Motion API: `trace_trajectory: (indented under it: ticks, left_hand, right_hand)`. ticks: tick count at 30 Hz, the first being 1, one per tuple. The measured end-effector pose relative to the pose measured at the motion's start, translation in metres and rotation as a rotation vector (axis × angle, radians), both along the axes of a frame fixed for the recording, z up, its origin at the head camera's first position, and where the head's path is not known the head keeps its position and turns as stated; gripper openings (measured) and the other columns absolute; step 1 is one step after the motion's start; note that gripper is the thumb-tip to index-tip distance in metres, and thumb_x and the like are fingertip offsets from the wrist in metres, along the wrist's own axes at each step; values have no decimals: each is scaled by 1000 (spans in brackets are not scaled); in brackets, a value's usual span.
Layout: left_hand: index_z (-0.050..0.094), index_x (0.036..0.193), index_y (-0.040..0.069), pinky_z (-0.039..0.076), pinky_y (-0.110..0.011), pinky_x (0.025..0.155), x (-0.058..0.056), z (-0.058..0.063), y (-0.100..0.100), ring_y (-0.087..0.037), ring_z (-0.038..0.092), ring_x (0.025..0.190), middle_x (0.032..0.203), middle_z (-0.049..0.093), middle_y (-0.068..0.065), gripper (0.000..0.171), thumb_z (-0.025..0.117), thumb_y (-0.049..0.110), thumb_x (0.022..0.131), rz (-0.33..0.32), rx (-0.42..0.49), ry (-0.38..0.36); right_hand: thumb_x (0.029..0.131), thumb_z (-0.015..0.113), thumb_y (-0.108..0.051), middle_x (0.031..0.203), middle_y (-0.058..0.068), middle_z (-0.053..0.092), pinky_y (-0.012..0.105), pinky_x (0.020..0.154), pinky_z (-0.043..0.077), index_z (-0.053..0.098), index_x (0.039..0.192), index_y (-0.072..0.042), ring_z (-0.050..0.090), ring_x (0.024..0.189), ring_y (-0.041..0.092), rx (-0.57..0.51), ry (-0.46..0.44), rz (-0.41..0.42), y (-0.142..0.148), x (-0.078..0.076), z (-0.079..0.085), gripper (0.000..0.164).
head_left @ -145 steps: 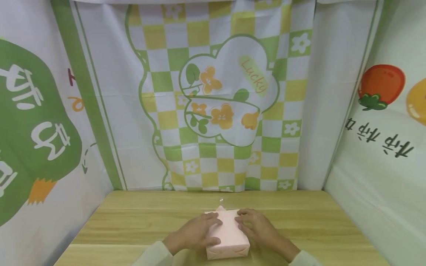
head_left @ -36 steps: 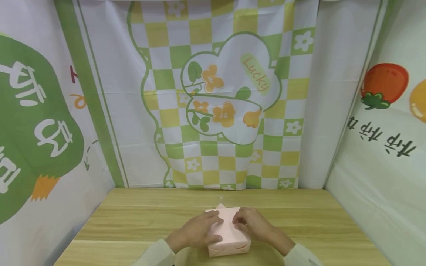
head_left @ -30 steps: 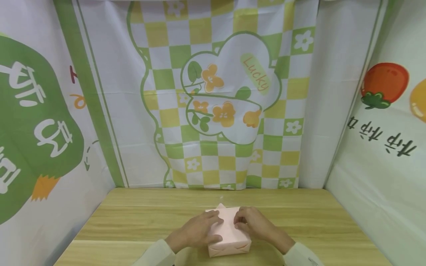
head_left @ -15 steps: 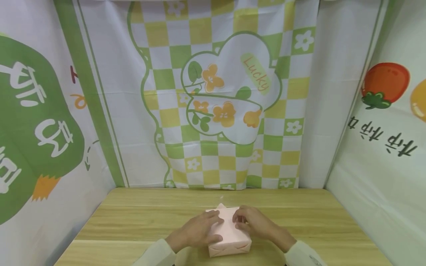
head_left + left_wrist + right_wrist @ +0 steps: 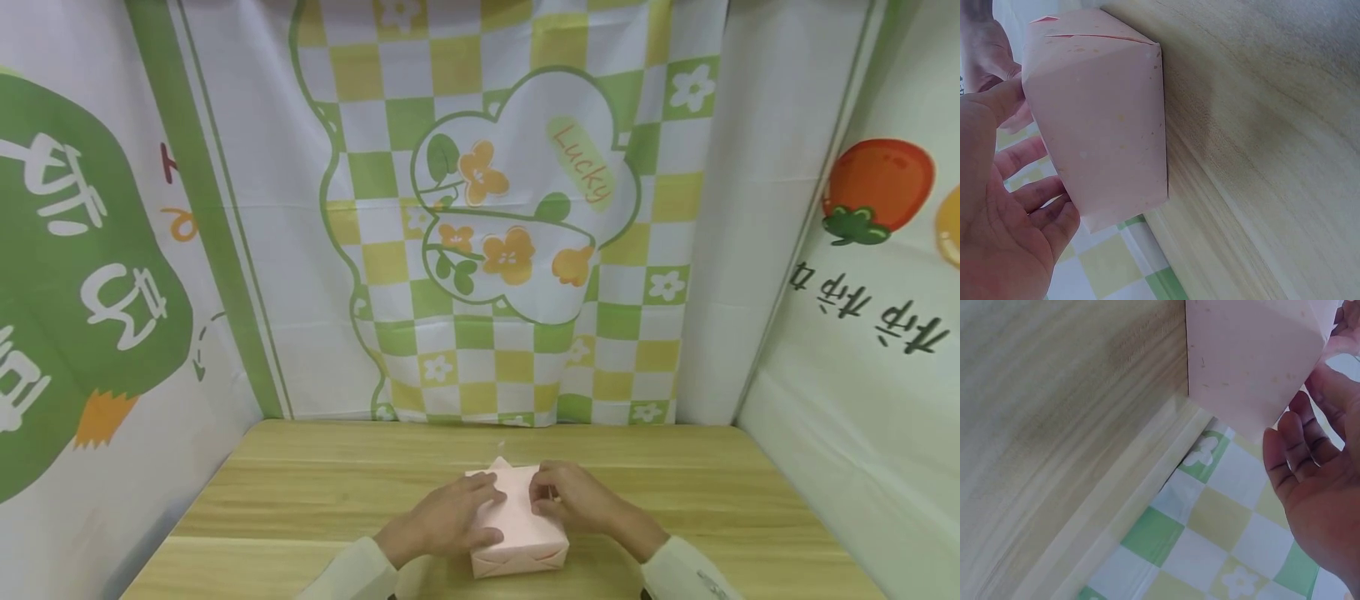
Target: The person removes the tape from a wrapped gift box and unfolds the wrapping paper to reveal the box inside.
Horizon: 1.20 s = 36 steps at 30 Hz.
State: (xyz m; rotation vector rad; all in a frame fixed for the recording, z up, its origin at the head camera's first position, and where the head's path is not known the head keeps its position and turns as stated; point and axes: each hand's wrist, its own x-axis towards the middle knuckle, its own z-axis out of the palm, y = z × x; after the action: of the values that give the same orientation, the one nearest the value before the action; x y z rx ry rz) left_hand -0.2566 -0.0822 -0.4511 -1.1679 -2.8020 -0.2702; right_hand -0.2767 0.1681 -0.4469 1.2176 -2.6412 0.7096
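Observation:
A pale pink, paper-wrapped box [image 5: 517, 533] with gold flecks lies on the wooden table, folded flaps showing at its near end. From its far end a pointed paper tip [image 5: 500, 462] sticks out. My left hand [image 5: 447, 518] rests along the box's left side, thumb near the front and fingertips on top. On the opposite side, my right hand [image 5: 581, 500] bends its fingers down onto the top near the right edge. In the right wrist view its fingertips [image 5: 1272, 450] touch the box [image 5: 1254, 362] at the rim, thumb apart from them.
The wooden table [image 5: 337, 475] reaches back to a green and yellow checked cloth [image 5: 495, 367]. Printed curtains [image 5: 862, 400] close in the sides. A tiny shiny bit [image 5: 501, 444] shows on the table behind the box.
My right fingers, flatter along the edge at first, are now more bent, with the thumb drawn in on the top. My left hand and the box stay nearly in place.

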Motion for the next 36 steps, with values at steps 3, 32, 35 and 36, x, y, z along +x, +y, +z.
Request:
trace_trajectory:
  ticks: [3,32,35,36]
  left_hand:
    - [60,131,18,48,-39,108,0,0,0,-26,51,134,145,53,-11,51,64,49,91,3,-2,-4]
    - [59,132,18,49,-40,107,-1,-2,-2,-27,52,133,145,53,-11,51,63,49,92,-5,9,0]
    - [59,132,18,49,-39,107,-1,-2,-2,-27,52,133,145,53,-11,51,62,50,92,-3,9,-2]
    - [59,132,18,49,-39,107,-1,-2,-2,-27,52,133,145,53,-12,51,62,50,92,-4,8,-2]
  right_hand:
    - [83,73,-10,78,-6,56,14,63,44,62,78,-17,52,71,5,39,19,2,0,1,1,15]
    - [87,71,-12,82,-6,57,16,61,47,65,90,-16,50,73,-1,-85,-43,-18,6,1,-11,8]
    - [87,71,-9,83,-5,59,17,62,49,69,92,-14,51,74,-1,-132,-75,-13,8,1,-13,7]
    - [87,71,-9,82,-6,59,17,62,49,70,91,-14,51,74,-2,-142,-83,-14,8,1,-13,7]
